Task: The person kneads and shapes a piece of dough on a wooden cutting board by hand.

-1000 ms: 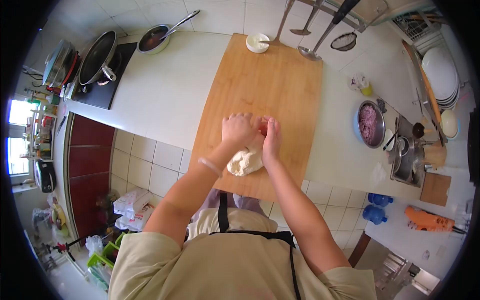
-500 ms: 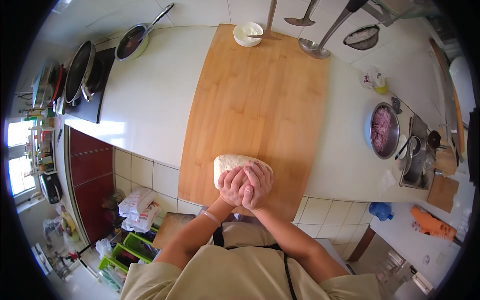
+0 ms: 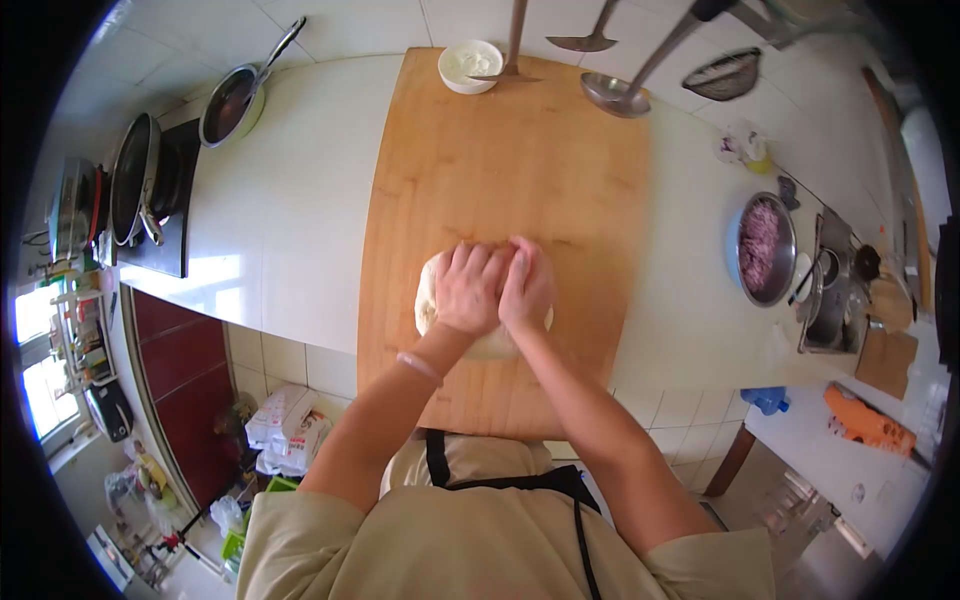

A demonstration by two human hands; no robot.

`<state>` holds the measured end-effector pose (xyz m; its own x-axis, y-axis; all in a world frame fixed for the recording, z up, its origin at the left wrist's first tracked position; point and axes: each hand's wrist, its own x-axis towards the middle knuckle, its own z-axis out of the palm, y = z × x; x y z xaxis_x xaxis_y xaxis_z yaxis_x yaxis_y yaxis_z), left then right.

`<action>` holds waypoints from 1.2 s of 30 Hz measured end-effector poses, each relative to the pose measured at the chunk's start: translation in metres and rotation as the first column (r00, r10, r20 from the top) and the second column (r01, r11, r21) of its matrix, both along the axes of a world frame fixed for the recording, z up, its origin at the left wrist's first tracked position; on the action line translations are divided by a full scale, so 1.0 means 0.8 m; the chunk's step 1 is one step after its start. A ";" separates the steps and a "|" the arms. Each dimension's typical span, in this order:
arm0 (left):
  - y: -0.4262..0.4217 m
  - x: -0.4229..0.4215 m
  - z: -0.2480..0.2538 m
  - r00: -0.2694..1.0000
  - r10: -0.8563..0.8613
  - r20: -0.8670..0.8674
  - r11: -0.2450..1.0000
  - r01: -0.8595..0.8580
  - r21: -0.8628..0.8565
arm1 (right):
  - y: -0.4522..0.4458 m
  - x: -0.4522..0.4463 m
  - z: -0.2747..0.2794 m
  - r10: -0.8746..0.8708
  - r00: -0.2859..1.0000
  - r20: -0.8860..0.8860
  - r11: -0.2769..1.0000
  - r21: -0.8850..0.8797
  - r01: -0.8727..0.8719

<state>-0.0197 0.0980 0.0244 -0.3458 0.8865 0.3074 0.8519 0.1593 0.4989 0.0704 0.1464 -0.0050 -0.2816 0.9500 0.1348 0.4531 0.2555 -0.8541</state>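
Observation:
A pale lump of dough [image 3: 427,300] lies on the wooden board [image 3: 500,170], mostly covered by my two hands. My left hand [image 3: 468,288] presses on top of it, its fingers close together and pointing away from me. Against it on the right, my right hand [image 3: 527,285] rests on the dough too, thumb on top and fingers together. The dough shows at the left of my hands and below them, near the wrists.
At the board's far edge stands a white bowl of white powder [image 3: 470,66]. Ladles [image 3: 615,95] hang at the back. A metal bowl of chopped purple food [image 3: 760,248] sits right, beside the sink [image 3: 832,310]. Pans [image 3: 135,180] are at the left.
Half a second ago my hands were clasped over the dough close to my body. Now they lie side by side, farther forward, and the dough sits farther up the board.

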 end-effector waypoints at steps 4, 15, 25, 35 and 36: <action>0.022 -0.008 0.011 0.999 -0.021 0.031 0.984 0.026 -0.176 | 0.033 -0.017 0.023 -0.093 0.985 0.148 0.931 -0.337 0.138; -0.084 0.043 0.067 0.992 0.067 -0.109 0.933 -0.101 -0.346 | -0.071 0.016 0.079 -0.008 0.999 0.037 0.997 -0.075 0.011; -0.180 0.124 -0.049 0.940 0.229 -0.254 0.965 -0.184 0.189 | -0.150 0.114 0.047 0.316 0.932 0.178 0.865 0.350 -0.360; -0.077 0.058 -0.022 0.953 0.171 -0.252 0.984 -0.151 0.096 | -0.040 0.058 0.028 0.392 0.915 0.099 0.850 0.341 -0.401; -0.066 0.049 -0.018 0.967 0.138 -0.213 0.990 -0.126 0.069 | -0.030 0.049 0.027 0.384 0.920 0.076 0.861 0.331 -0.387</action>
